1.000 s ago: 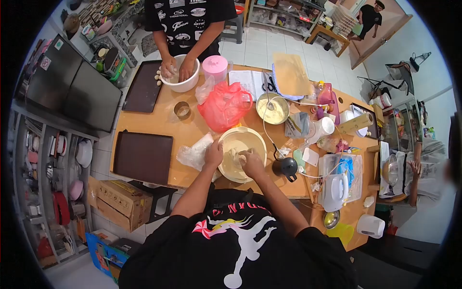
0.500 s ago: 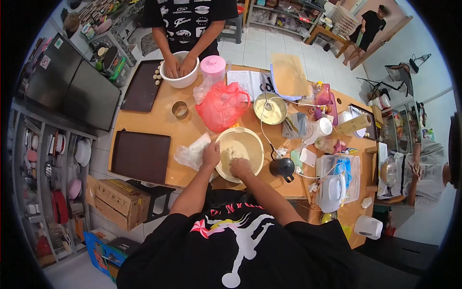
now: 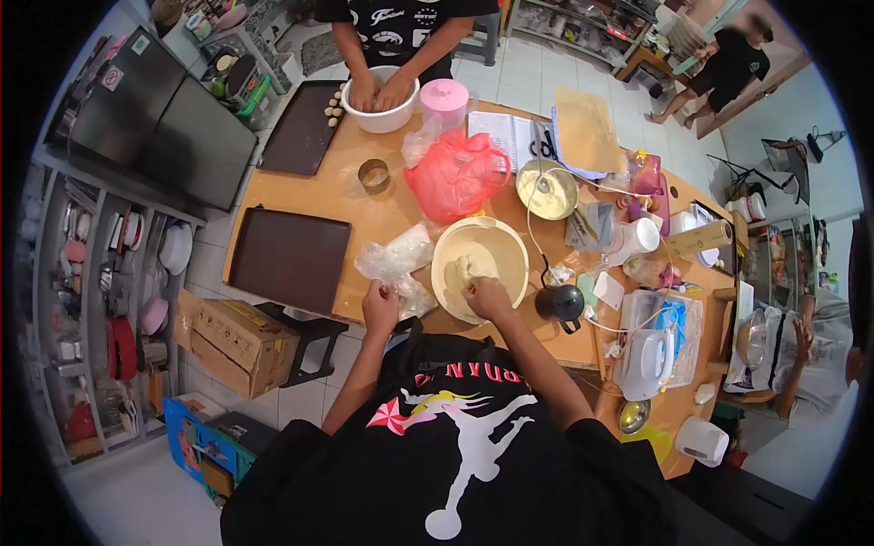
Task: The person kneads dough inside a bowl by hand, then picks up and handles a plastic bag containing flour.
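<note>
A cream-coloured bowl [image 3: 519,264] stands at the table's near edge, with pale dough [image 3: 467,268] inside. My right hand [image 3: 488,298] reaches over the near rim, its curled fingers on the dough. To the left of the bowl, my left hand [image 3: 381,304] is closed at the edge of a clear plastic bag [image 3: 401,257], pinching it. The bag is crumpled and whitish, and its contents are hard to make out. A red plastic bag [image 3: 455,177] sits just behind the bowl.
Across the table a person kneads in a white bowl [image 3: 382,120]. Dark trays [image 3: 289,259] lie left. A metal bowl [image 3: 548,202] with creamy mix, a black mug [image 3: 559,305], a cable and a hand mixer [image 3: 645,362] crowd the right. Other people are at right.
My left hand has left the bowl's rim and moved left to the clear plastic bag. My right hand stays at the dough. The view has shifted, so the table appears farther right.
</note>
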Motion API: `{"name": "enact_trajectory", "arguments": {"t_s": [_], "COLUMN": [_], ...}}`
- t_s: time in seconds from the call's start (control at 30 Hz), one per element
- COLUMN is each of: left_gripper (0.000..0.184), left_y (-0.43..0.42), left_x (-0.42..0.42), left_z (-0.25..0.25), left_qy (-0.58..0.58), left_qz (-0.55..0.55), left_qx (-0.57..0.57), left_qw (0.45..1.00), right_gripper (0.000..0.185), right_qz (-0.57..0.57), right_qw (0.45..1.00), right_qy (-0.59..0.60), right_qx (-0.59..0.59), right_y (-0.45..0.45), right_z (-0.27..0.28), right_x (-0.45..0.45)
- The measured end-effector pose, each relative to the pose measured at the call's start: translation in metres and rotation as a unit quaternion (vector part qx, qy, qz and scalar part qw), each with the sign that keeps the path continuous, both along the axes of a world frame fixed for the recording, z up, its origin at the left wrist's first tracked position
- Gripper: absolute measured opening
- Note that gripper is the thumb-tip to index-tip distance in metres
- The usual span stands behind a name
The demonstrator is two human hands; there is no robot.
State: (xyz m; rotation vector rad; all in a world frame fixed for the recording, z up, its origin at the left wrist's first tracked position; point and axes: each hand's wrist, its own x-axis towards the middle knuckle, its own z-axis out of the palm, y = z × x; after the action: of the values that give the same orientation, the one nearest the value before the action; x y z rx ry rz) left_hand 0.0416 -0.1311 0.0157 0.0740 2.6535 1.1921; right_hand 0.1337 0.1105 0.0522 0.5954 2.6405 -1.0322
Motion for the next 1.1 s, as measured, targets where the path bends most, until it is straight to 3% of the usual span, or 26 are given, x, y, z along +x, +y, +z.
{"name": "enact_trajectory", "arguments": {"t_s": [0.1,0.17,0.3,0.5,0.7,0.8,0.9,0.93,0.97,1.03,1.1], "left_gripper": [0.032,0.038,0.041,0.029,0.022,0.019,0.016,0.016,0.017,0.017,0.017], "left_y": [-0.002,0.002,0.010,0.007,0.002,0.004,0.001,0.005,0.007,0.010,0.010], "left_x": [0.002,-0.001,-0.005,-0.014,-0.011,-0.007,-0.012,-0.012,-0.012,-0.015,-0.019], "left_z": [-0.014,-0.012,-0.010,-0.007,0.010,0.020,0.020,0.035,0.050,0.060,0.058], "left_qy": [0.045,0.006,0.029,0.004,0.039,0.039,0.027,0.006,-0.017,-0.041,-0.047], "left_qz": [0.068,0.098,0.139,0.102,0.031,-0.014,-0.070,-0.068,-0.065,-0.076,-0.101], "left_qx": [0.024,0.023,-0.010,0.017,0.137,0.229,0.222,0.253,0.282,0.329,0.364], "left_qw": [0.996,0.995,0.990,0.995,0.989,0.973,0.972,0.965,0.957,0.940,0.925], "right_gripper": [0.026,0.027,0.028,0.037,0.050,0.048,0.040,0.029,0.028,0.026,0.027], "right_qz": [-0.013,-0.005,0.054,0.161,0.156,0.072,0.121,0.076,0.108,0.170,0.139], "right_qw": [0.998,0.993,0.989,0.980,0.948,0.940,0.935,0.897,0.911,0.929,0.931], "right_qy": [0.050,0.115,0.131,0.118,0.270,0.074,-0.028,0.022,0.042,0.083,0.070], "right_qx": [-0.023,-0.026,-0.034,-0.026,-0.067,-0.325,-0.331,-0.434,-0.397,-0.319,-0.329], "right_y": [0.001,-0.003,-0.020,-0.044,-0.066,-0.065,-0.056,-0.059,-0.051,-0.044,-0.041], "right_z": [0.011,0.011,0.024,0.023,0.012,0.032,0.079,0.063,0.050,0.073,0.099], "right_x": [-0.017,-0.024,-0.043,-0.067,-0.097,-0.109,-0.120,-0.120,-0.120,-0.118,-0.113]}}
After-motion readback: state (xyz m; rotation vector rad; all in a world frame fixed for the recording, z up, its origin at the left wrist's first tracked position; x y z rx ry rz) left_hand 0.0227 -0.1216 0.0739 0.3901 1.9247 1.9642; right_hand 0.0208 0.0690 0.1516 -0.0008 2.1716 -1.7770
